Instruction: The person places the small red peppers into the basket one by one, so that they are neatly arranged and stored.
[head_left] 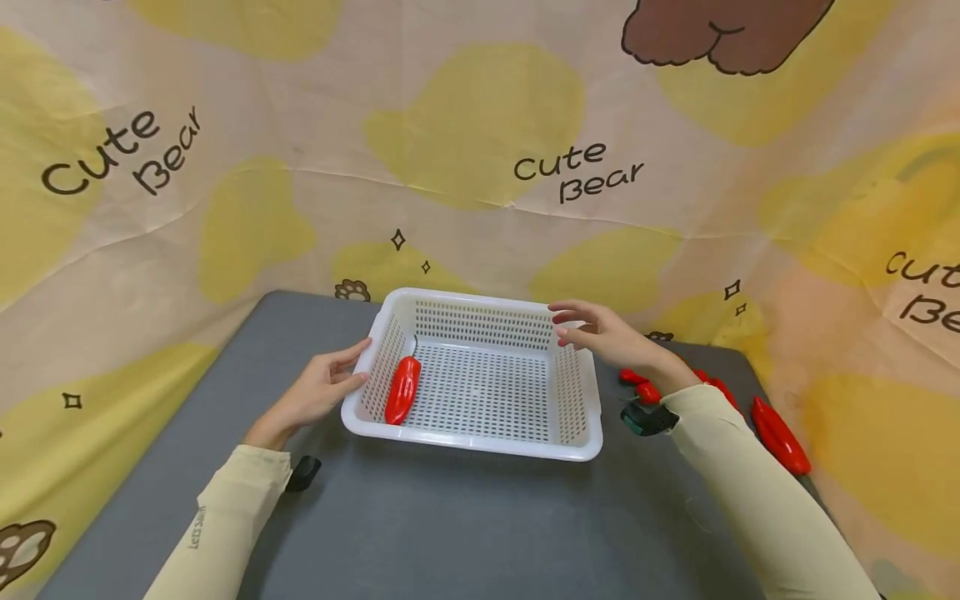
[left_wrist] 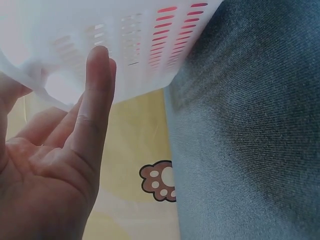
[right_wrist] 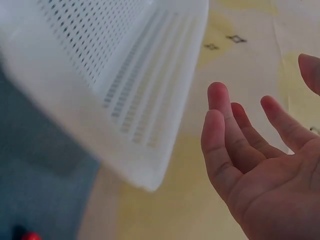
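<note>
A white perforated plastic basket (head_left: 480,446) sits on the grey table. Inside it, against the left wall, lies one red pepper (head_left: 403,390) with a thin stem. My left hand (head_left: 321,387) holds the basket's left rim, some digits over the rim and others against the outer wall, as the left wrist view (left_wrist: 60,165) shows. Above the far right corner of the basket hovers my right hand (head_left: 600,333), its fingers spread and loosely bent. Nothing is between them, and in the right wrist view (right_wrist: 270,165) they stand apart from the basket wall.
Several red peppers lie right of the basket, partly hidden by the right forearm; a large one (head_left: 780,437) is near the table's right edge. Patterned cloth (head_left: 480,125) hangs behind and beside the grey table (head_left: 480,533).
</note>
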